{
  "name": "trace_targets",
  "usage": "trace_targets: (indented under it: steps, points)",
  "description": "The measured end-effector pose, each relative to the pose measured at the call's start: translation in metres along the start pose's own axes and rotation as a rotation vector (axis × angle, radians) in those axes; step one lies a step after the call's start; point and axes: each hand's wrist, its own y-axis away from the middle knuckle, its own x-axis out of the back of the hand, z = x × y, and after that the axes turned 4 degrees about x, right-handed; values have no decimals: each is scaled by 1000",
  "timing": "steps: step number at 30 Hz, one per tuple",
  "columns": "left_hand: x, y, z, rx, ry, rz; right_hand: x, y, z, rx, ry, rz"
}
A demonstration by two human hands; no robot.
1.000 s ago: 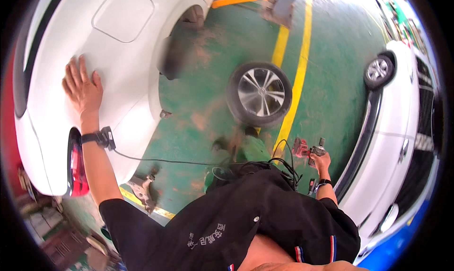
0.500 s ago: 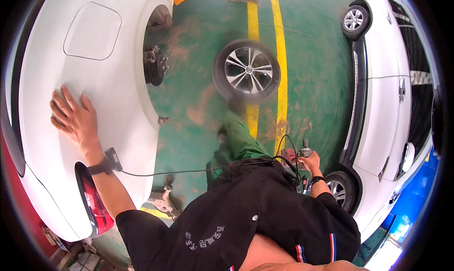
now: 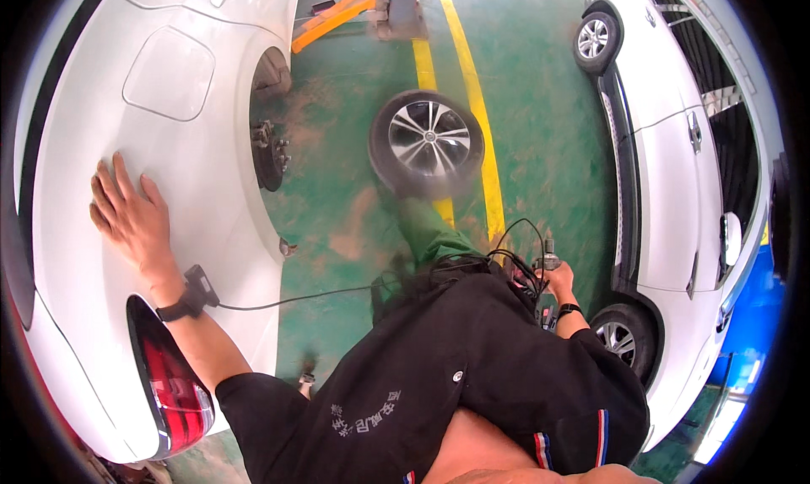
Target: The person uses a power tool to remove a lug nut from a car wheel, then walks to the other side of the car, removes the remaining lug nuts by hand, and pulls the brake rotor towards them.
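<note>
My left hand rests on the rear panel of a white car, fingers spread, below the fuel flap. Low at my right side, my right hand grips a power impact wrench, partly hidden by black cords and my dark shirt. The car's exposed wheel hub shows in the open arch. A loose wheel with a silver spoked rim is on the green floor, just beyond my green-trousered leg, which is partly blurred.
A second white car stands along the right. An orange lift arm and post are at the top. Yellow lines run along the floor. Beside the car's tail light, a metal jack part shows low down.
The view has shifted, bringing the second car's front wheel into sight. My left hand appears a little lower on the panel than a second ago. My right hand still holds the wrench.
</note>
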Motion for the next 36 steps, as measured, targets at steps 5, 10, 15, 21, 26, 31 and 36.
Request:
trace_targets:
  steps: [5,10,15,21,26,31,36]
  points:
    - [0,1,-5,-19,78,-2,-1,-20,-22,29,80,23]
    - [-1,-10,0,-5,36,-22,8,-38,-71,67,110,-34]
    - [-8,-13,11,8,-31,-26,24,-63,-147,151,122,-110]
    - [-18,-25,24,-22,-21,29,13,-157,-249,229,197,-201]
    - [-46,-22,74,88,22,49,-51,-293,-309,407,280,-227]
    - [-19,24,166,129,337,-546,-99,-361,-458,647,366,-399]
    - [-81,25,300,223,715,-899,-158,-399,-582,805,372,-424]
